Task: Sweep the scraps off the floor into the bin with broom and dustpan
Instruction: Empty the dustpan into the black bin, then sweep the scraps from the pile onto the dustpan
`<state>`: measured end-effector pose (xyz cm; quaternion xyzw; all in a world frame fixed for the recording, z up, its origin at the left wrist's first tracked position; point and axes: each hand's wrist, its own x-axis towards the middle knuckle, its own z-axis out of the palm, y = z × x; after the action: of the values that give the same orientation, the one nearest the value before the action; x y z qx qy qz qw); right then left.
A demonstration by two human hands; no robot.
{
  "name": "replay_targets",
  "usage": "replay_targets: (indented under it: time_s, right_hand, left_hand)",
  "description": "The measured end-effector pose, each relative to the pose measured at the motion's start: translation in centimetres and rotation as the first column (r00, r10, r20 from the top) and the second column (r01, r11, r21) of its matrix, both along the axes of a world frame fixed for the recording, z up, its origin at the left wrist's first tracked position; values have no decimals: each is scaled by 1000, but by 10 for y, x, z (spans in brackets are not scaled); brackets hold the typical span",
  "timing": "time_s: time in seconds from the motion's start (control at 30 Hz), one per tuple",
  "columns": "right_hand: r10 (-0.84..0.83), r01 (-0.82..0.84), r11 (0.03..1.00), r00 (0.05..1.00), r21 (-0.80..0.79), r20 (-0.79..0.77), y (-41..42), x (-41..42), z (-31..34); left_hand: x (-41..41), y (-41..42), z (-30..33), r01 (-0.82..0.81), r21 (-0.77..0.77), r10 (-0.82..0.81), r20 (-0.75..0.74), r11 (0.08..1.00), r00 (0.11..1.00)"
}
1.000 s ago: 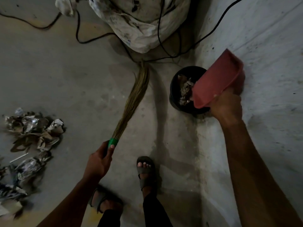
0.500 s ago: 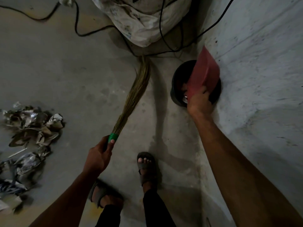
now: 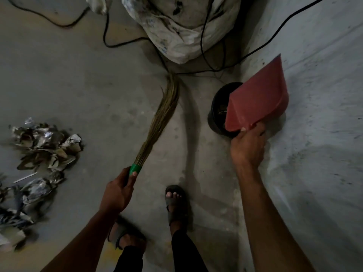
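Note:
My right hand [image 3: 247, 144] grips the near edge of a red dustpan [image 3: 259, 95], held tilted over a small black bin [image 3: 219, 107] standing against the wall. A few scraps show inside the bin, partly hidden by the pan. My left hand [image 3: 117, 191] holds the green-wrapped grip of a straw broom [image 3: 157, 122], whose bristles trail away across the floor toward a sack. A heap of crumpled paper and foil scraps [image 3: 45, 146] lies on the floor at the left.
A dirty white sack [image 3: 182, 26] stands at the back with black cables [image 3: 204, 55] looping around it and along the floor. A grey wall [image 3: 314, 134] runs down the right side. My two sandalled feet [image 3: 174, 201] stand below the broom.
My right hand has drawn back from the bin's mouth and the dustpan has swung from steeply upended to a flatter tilt over the rim. The broom stays where it was.

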<state>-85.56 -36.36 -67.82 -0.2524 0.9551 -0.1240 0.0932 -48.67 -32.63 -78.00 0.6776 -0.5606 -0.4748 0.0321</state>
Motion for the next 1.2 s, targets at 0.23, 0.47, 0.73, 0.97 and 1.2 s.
replay_targets:
  time_s: [0.23,0.47,0.73,0.97,1.2]
  right_hand:
    - [8,61,923,984,-380,178,10,94,-6]
    - [125,33,959,841,-281,526,7,173,-53]
    - [191,-127,982,665,-142,722,24,253,-102]
    - [279,-365,929,565,-68,776,47,320,-131]
    - [345,-525,851,546,-9,763,54,387,-136]
  left_hand:
    - [26,0,2,-60,-27,59,-9,998,998]
    - [66,20,-3,-161,1,161,-10,987,987]
    - [137,59,-42,-157,209,113,205,965,972]
    - [210,105,-55,-322,256,241,301,911,923]
    - [275,155,-48,-452,170,387,311,876,868]
